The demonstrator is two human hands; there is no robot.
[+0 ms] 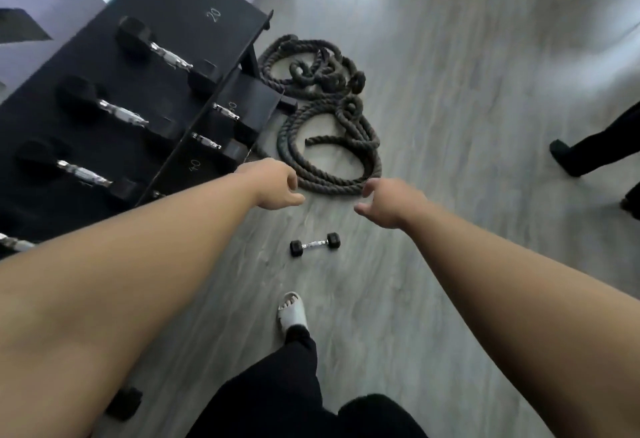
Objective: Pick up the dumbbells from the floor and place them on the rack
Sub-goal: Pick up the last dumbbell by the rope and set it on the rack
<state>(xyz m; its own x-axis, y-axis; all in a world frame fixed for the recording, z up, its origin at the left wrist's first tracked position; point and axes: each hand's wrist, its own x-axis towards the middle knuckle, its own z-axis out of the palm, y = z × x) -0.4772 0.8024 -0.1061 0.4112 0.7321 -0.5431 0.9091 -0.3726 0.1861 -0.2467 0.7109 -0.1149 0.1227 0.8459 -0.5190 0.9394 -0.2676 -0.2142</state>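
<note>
Hands are reaching out empty, left hand (277, 183) and right hand (388, 202) loosely curled, toward 1 dumbbell (315, 244) lying on the floor (450, 108); stooping and gripping seemingly come next, then the rack (145, 67).

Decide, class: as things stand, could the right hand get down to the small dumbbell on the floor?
Probably yes. The right hand is empty and loosely curled above the small dumbbell, which lies alone on bare floor; the rope and sandalled foot lie clear of it.
</note>
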